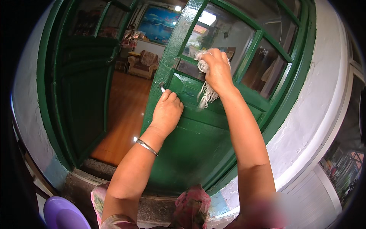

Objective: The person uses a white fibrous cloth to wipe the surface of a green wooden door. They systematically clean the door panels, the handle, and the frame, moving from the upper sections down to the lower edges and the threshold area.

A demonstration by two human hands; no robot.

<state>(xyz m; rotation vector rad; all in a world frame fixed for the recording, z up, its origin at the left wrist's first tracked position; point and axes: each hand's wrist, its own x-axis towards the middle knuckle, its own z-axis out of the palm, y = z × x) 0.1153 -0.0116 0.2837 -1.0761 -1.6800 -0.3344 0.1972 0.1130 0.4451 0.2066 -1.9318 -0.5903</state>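
A tall green-painted wooden door leaf with glass panes (198,126) is seen standing open at the threshold, and a whitewashed outer wall (305,126) is seen to its right. Beyond the opening, a room with a polished orange-brown wooden floor (122,110), an upholstered armchair (143,63) and a blue framed picture (158,21) on the far wall is shown. The right hand (218,70) is pressed against the lower edge of a pane, its fingers closed around a bunched off-white stringy cloth (206,86) whose loose strands hang over the green crossrail. The left hand (166,112) is curled shut on the door's edge just below a small metal latch (161,86), and a thin silver bangle (146,147) is worn on that wrist. A slip could be judged likely if the cloth is wet, since the gloss paint looks slick; the dangling strands might be caught on the latch, and the leaf could swing if the left grip is loosened. A rounded purple plastic object (63,215) is visible at the lower left, above a worn stone doorstep (91,170).
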